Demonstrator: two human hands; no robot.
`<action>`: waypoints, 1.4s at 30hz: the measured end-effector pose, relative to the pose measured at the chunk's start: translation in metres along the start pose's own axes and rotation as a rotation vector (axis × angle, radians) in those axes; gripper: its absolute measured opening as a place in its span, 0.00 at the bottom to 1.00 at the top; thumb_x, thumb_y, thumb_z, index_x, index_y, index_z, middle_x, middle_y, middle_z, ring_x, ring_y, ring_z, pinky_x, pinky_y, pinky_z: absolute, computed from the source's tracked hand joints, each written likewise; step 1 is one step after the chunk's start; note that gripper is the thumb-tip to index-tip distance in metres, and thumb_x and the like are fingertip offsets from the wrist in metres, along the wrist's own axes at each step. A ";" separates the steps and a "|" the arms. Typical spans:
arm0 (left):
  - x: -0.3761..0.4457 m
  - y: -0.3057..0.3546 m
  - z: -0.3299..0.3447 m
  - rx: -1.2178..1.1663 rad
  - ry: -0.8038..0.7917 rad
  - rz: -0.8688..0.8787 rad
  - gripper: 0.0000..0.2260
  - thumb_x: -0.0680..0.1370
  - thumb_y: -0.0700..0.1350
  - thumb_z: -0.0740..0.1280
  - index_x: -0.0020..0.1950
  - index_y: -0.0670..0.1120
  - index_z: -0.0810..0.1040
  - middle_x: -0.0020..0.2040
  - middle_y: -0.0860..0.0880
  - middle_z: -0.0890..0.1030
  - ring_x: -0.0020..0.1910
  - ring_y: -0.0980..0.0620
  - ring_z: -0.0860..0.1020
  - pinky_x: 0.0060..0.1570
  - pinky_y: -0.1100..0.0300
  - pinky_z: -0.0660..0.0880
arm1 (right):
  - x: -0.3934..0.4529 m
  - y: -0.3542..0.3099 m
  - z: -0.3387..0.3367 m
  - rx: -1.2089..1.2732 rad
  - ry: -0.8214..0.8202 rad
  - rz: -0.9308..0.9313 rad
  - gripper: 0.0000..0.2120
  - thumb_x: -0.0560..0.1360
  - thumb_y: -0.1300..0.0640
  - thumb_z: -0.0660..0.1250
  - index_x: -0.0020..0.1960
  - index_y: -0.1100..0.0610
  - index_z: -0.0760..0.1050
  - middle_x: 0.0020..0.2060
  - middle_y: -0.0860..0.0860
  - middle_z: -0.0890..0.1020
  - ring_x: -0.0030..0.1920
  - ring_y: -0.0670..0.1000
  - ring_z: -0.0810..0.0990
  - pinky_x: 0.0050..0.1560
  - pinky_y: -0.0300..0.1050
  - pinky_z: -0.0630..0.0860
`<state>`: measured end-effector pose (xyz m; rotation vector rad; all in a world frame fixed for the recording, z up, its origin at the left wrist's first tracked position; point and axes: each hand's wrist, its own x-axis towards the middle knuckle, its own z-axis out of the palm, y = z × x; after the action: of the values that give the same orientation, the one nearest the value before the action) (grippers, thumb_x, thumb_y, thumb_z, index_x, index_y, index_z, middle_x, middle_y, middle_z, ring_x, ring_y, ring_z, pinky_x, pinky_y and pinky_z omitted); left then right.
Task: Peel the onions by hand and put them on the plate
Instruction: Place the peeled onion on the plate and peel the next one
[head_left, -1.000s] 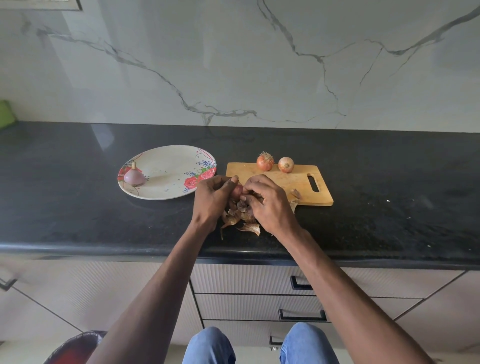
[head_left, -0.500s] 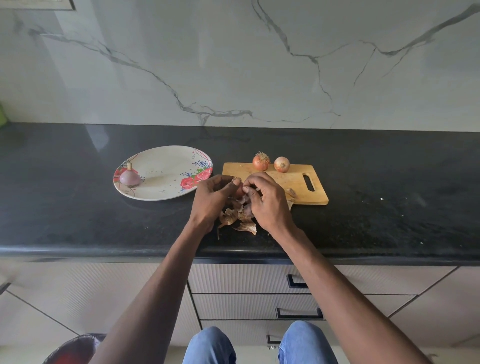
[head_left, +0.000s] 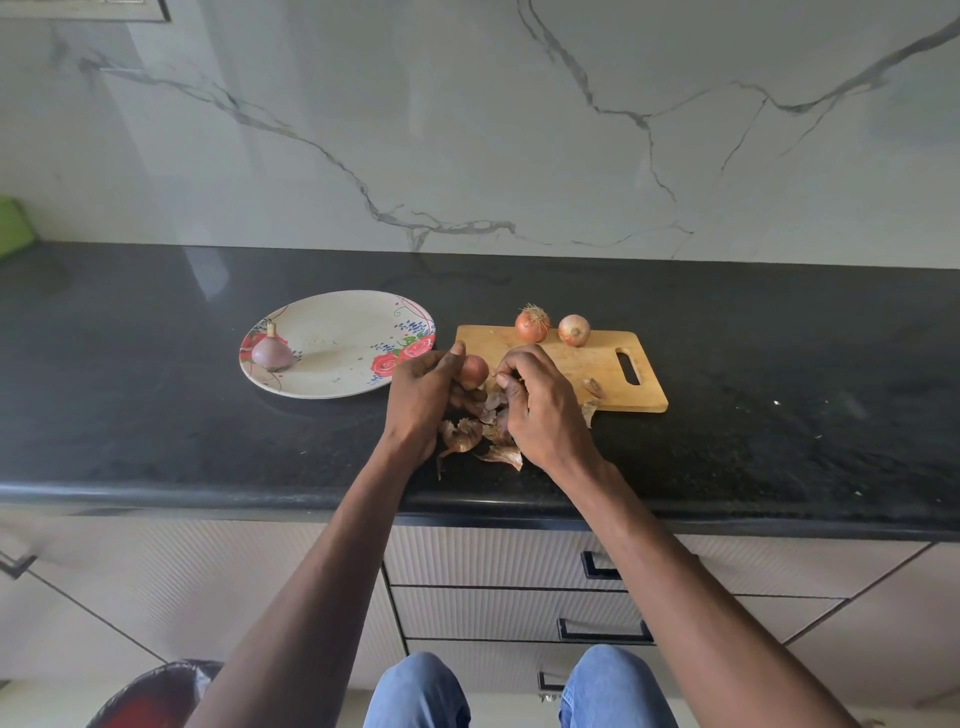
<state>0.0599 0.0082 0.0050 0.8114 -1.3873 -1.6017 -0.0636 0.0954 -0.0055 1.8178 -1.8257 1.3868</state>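
Your left hand (head_left: 423, 395) gripped a partly peeled onion (head_left: 474, 370), most of it hidden behind your fingers. Your right hand (head_left: 540, 402) curled beside it; whether it pinched a strip of skin could not be made out. Loose skins (head_left: 480, 439) lay on the dark surface (head_left: 156, 415) under both hands, partly covered. The plate (head_left: 343, 384) held one peeled onion (head_left: 272, 352) at its left edge. Two unpeeled onions (head_left: 532, 324) sat on the cutting board (head_left: 587, 371).

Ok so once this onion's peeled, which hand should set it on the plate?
Left hand: it already grips the onion and sits right beside the plate. The right hand is farther away.
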 end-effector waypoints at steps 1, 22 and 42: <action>0.001 0.000 -0.001 -0.020 0.003 -0.014 0.13 0.83 0.47 0.67 0.49 0.37 0.81 0.38 0.38 0.83 0.32 0.44 0.82 0.40 0.51 0.81 | 0.000 0.001 0.000 -0.006 0.000 0.002 0.03 0.78 0.69 0.64 0.48 0.63 0.74 0.47 0.53 0.76 0.45 0.45 0.73 0.42 0.39 0.75; -0.005 0.004 0.000 -0.131 -0.176 0.016 0.11 0.79 0.32 0.66 0.60 0.38 0.80 0.51 0.39 0.86 0.48 0.44 0.85 0.49 0.55 0.83 | 0.003 -0.003 -0.010 0.111 0.071 0.214 0.17 0.74 0.61 0.74 0.62 0.59 0.78 0.54 0.52 0.84 0.50 0.47 0.82 0.52 0.33 0.77; -0.003 0.000 -0.001 -0.095 -0.210 -0.001 0.07 0.80 0.37 0.68 0.57 0.38 0.81 0.46 0.42 0.86 0.42 0.48 0.85 0.47 0.56 0.83 | 0.004 0.003 -0.009 0.244 0.057 0.145 0.05 0.72 0.67 0.73 0.46 0.60 0.83 0.46 0.49 0.82 0.49 0.45 0.81 0.50 0.38 0.79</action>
<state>0.0625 0.0103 0.0044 0.6013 -1.4431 -1.7796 -0.0714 0.0988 0.0004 1.7616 -1.8608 1.7648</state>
